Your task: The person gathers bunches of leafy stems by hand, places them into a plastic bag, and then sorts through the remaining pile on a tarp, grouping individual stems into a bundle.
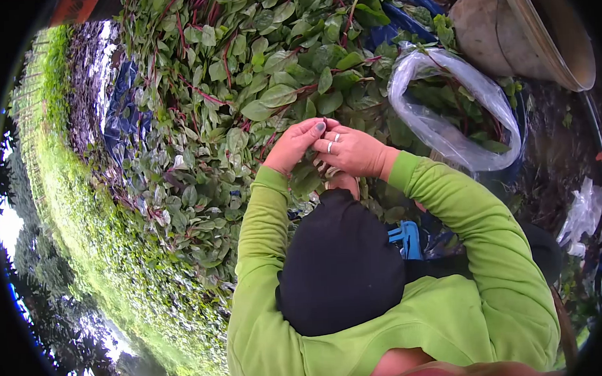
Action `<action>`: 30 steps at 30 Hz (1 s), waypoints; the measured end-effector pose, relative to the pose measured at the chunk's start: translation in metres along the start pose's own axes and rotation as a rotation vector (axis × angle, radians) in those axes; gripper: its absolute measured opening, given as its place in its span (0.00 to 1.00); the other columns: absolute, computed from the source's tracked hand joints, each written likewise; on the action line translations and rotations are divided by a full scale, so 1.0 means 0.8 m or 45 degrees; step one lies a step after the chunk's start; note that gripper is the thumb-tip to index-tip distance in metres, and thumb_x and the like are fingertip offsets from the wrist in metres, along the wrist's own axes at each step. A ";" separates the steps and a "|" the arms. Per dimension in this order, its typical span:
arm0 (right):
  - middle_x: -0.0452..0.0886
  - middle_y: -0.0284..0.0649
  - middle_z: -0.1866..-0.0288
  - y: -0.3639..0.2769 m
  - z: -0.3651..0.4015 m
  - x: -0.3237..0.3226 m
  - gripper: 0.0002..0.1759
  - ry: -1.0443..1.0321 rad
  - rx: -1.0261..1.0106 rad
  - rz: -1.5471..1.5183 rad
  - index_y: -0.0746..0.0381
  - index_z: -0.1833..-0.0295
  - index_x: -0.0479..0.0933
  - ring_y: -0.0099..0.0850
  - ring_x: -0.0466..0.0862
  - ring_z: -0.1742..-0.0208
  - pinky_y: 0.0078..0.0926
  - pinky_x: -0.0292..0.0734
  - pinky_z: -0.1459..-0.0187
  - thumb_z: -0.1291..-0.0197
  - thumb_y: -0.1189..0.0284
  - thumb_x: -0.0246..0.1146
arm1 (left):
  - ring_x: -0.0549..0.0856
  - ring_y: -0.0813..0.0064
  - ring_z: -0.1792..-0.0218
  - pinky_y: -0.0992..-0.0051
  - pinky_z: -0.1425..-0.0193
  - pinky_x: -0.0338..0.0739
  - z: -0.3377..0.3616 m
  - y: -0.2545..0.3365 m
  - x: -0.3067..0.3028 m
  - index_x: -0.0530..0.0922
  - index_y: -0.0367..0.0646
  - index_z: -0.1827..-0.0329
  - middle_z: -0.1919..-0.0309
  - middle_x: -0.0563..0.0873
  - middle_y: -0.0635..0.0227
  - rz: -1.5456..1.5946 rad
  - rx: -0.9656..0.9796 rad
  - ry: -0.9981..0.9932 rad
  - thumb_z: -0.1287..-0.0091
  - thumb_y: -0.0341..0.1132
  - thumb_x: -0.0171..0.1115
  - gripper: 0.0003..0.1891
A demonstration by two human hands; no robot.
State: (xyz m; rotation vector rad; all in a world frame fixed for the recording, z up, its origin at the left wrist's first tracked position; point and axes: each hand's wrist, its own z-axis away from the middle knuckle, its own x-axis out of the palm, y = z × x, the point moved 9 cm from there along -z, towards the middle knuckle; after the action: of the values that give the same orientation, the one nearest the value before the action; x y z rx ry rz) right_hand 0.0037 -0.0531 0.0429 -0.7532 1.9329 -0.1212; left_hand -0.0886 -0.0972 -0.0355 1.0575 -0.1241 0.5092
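Note:
My left hand point(295, 145) and my right hand point(354, 149) meet above my dark-clad knee, at the near edge of a big heap of leafy greens point(242, 76) with red stems. The fingers of both hands are pinched together around a small piece of stem, mostly hidden. Two rings show on my right hand. Leaves hang just below the hands. To the right of them lies a clear plastic bag point(404, 83) with its mouth rolled open and leafy stems inside.
A large worn bucket point(485, 29) lies tilted at the upper right. Blue sheeting point(126, 108) shows beside the heap. A blue plastic object point(409, 240) is by my leg, and crumpled clear plastic point(584, 212) lies on the ground at right. Green plants and a fence are at left.

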 end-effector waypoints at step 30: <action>0.84 0.28 0.63 0.027 0.061 -0.015 0.09 -0.040 0.589 0.192 0.49 0.55 0.83 0.33 0.84 0.48 0.40 0.69 0.36 0.42 0.69 0.65 | 0.87 0.66 0.60 0.66 0.52 0.82 -0.002 0.100 -0.069 0.85 0.40 0.38 0.57 0.89 0.67 -1.373 0.566 0.848 0.33 0.27 0.58 0.21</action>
State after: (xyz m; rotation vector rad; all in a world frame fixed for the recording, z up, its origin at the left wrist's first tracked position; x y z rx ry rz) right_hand 0.0386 -0.0177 0.0207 -0.2991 1.8275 -0.4437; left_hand -0.1741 -0.0836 0.0085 1.1572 1.1398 -0.1369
